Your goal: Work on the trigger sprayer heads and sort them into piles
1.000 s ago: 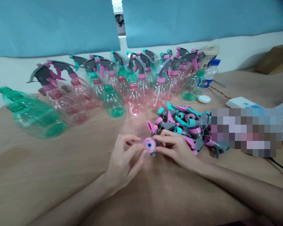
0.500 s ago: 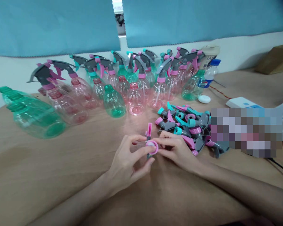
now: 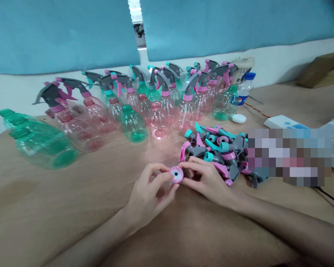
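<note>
Just above the table, both hands hold one spray trigger head, its pink collar [image 3: 180,179] facing up toward me. Inside the collar a white disc with a dark hole in the middle shows. My left hand [image 3: 149,194] grips it from the left, index finger at the collar's rim and thumb below. From the right, the fingertips of my right hand [image 3: 208,181] pinch the head's other side. Most of its grey body is hidden by the fingers. Beyond my right hand lies a pile of grey spray heads [image 3: 233,146] with pink and turquoise parts.
Behind the hands stand several clear bottles with spray heads fitted, and open ones such as a green bottle [image 3: 134,126] and a pink bottle [image 3: 159,120]. Green bottles [image 3: 41,142] lie at left. A drink bottle [image 3: 243,92], a white oval object [image 3: 238,118] and a power strip [image 3: 285,122] are right.
The spray head has been turned in my fingers. My left index finger has shifted from over the collar's opening to its rim, baring the white disc.
</note>
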{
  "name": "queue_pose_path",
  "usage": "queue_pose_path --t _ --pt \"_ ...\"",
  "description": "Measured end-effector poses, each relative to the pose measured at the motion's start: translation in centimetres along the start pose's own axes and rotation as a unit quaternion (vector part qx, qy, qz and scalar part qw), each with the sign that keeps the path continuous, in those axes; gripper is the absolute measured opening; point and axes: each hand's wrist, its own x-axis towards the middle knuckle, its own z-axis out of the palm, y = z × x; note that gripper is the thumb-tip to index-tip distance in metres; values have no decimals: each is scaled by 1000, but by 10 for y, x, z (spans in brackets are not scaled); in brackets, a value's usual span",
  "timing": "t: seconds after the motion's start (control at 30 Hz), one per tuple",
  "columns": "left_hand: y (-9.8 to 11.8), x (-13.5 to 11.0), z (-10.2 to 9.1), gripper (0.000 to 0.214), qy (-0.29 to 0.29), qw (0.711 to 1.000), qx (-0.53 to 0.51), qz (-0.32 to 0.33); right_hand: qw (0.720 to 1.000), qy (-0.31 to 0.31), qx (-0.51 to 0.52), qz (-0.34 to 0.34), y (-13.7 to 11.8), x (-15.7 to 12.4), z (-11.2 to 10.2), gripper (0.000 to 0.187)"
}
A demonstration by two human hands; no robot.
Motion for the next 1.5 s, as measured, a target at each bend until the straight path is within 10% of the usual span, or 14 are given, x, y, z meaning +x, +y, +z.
queue_pose_path --t 0.37,0.93,1.5 --pt "2 -1 3 15 9 992 122 -10 999 2 -39 -12 6 -1 2 15" --pt "2 3 3 17 -97 994 -31 -36 995 -62 -69 -46 7 -2 1 15" --pt "0 2 1 17 -46 998 -43 -12 998 -39 -40 -39 4 -1 0 11"
